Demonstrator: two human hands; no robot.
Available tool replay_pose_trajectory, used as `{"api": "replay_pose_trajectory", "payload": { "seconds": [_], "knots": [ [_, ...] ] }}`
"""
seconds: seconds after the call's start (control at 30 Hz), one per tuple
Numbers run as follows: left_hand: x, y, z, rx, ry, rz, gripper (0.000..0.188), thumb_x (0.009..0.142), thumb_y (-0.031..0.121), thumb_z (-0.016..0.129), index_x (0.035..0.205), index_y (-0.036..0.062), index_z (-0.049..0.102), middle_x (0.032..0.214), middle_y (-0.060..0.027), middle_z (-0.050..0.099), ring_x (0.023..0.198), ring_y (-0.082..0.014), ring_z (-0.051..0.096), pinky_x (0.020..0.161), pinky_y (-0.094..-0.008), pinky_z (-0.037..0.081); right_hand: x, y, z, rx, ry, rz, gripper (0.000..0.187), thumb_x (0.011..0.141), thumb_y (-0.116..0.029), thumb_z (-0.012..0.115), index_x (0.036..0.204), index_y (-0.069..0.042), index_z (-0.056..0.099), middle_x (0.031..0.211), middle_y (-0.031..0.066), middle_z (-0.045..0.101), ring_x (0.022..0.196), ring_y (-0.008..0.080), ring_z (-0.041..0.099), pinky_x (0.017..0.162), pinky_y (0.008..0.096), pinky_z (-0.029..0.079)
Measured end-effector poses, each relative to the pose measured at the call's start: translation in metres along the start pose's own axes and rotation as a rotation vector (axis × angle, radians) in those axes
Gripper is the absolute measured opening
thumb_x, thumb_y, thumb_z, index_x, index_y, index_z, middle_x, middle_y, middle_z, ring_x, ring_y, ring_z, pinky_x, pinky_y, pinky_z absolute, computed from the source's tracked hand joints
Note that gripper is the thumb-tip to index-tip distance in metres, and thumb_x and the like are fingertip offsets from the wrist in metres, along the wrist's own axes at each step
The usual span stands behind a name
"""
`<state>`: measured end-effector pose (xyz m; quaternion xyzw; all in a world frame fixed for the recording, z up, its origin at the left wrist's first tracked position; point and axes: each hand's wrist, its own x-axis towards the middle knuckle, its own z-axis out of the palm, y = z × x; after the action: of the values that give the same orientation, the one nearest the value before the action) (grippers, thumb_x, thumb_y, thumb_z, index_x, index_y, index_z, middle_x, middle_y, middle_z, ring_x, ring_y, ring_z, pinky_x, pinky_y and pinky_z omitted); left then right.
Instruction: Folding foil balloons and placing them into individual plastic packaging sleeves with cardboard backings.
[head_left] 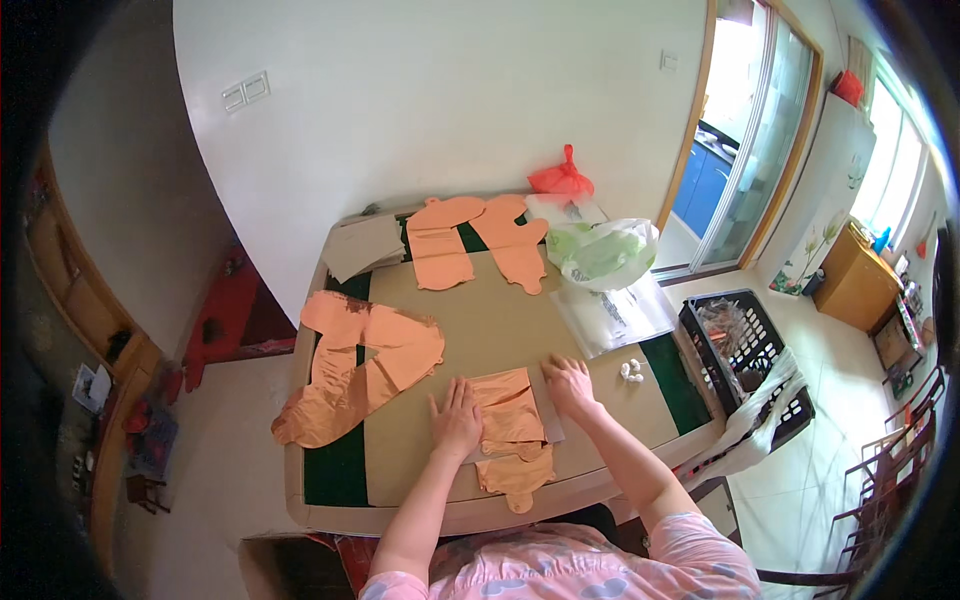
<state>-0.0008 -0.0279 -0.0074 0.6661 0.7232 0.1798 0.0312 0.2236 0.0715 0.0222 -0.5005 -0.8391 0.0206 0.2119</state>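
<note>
A flat, copper-coloured foil balloon [508, 405] lies folded in front of me, its lower end with a rounded tab [518, 480] near the table's front edge. Pale sheet material peeks out from under it. My left hand [458, 420] rests along the foil's left edge, fingers stretched out. Beside the right edge, my right hand [572, 388] lies palm down, its fingers lightly bent and holding nothing visible. More flat foil balloons are spread out: a large creased one [365, 365] at the left, and two at the back, one left [441, 245] and one right [512, 245].
Cardboard [480, 315] covers much of the table. Grey boards [362, 248] are stacked at back left. At the right are a green-white plastic bag [605, 252], clear packets [615, 315] and small white pieces [632, 371]. A red bag [562, 178] sits by the wall; a black crate [745, 340] stands beside the table.
</note>
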Motion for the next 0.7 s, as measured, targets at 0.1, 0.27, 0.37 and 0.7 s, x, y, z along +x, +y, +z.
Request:
{"api": "replay_pose_trajectory", "payload": {
  "seconds": [0.1,0.27,0.37,0.7],
  "knots": [
    [0.0,0.003,-0.005,0.0,-0.018,0.001,0.053,0.096,0.029,0.038,0.144,0.0064,0.035,0.153,-0.0082,0.031,0.143,-0.0209,0.024,0.113,-0.0608,0.013,0.0,0.003,-0.003,0.13,-0.039,0.275,0.021,0.087,-0.02,0.052,0.092,-0.004,0.065,0.106,0.0169,0.063,0.107,0.0318,0.057,0.091,0.0404,0.047],
    [-0.001,0.002,-0.006,0.002,0.005,-0.002,0.053,0.096,0.029,0.038,0.144,0.0059,0.035,0.153,-0.0081,0.031,0.143,-0.0213,0.025,0.113,-0.0608,0.012,0.005,0.006,-0.002,0.31,-0.247,0.388,0.025,0.083,-0.024,0.062,0.091,-0.001,0.063,0.098,0.0182,0.065,0.095,0.031,0.063,0.084,0.0407,0.05],
    [0.011,0.0,0.002,-0.015,0.013,-0.01,0.053,0.096,0.03,0.039,0.143,0.0058,0.037,0.152,-0.0077,0.033,0.143,-0.0223,0.026,0.113,-0.0607,0.012,0.028,0.014,0.01,0.406,-0.23,0.446,0.028,0.078,-0.024,0.069,0.093,0.0,0.063,0.094,0.017,0.067,0.089,0.0291,0.065,0.079,0.0389,0.052],
    [0.042,-0.01,0.008,-0.023,0.107,-0.021,0.05,0.095,0.029,0.044,0.14,0.008,0.042,0.15,-0.0135,0.035,0.141,-0.0287,0.029,0.112,-0.0615,0.014,-0.006,0.042,-0.006,0.676,-0.128,0.508,0.033,0.078,-0.017,0.073,0.107,-0.004,0.062,0.08,0.0123,0.067,0.073,0.0207,0.064,0.066,0.0346,0.052]
  ]
}}
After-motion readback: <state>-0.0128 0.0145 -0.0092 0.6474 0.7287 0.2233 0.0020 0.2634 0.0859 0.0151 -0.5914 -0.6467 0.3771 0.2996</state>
